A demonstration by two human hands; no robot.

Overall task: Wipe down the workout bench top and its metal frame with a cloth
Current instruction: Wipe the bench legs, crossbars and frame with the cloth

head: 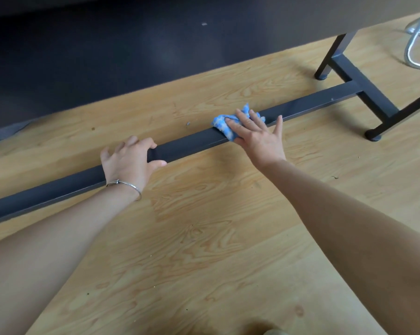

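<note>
The bench's long dark metal frame bar (192, 143) runs low over the floor from lower left to upper right, ending at a cross foot (363, 90) with two legs. My right hand (257, 136) lies flat with straight fingers on a blue-and-white cloth (224, 125), pressing it onto the bar. My left hand (129, 160), with a silver bangle on the wrist, grips the bar further left, fingers over the far side and thumb on the near edge. The bench top's dark underside (107, 44) fills the upper part of the view.
Light wood-pattern floor (204, 238) lies under and around the frame, with small specks of dirt. A chrome tube frame (414, 44) stands at the top right. Rubber feet (372, 135) end the bench legs at the right.
</note>
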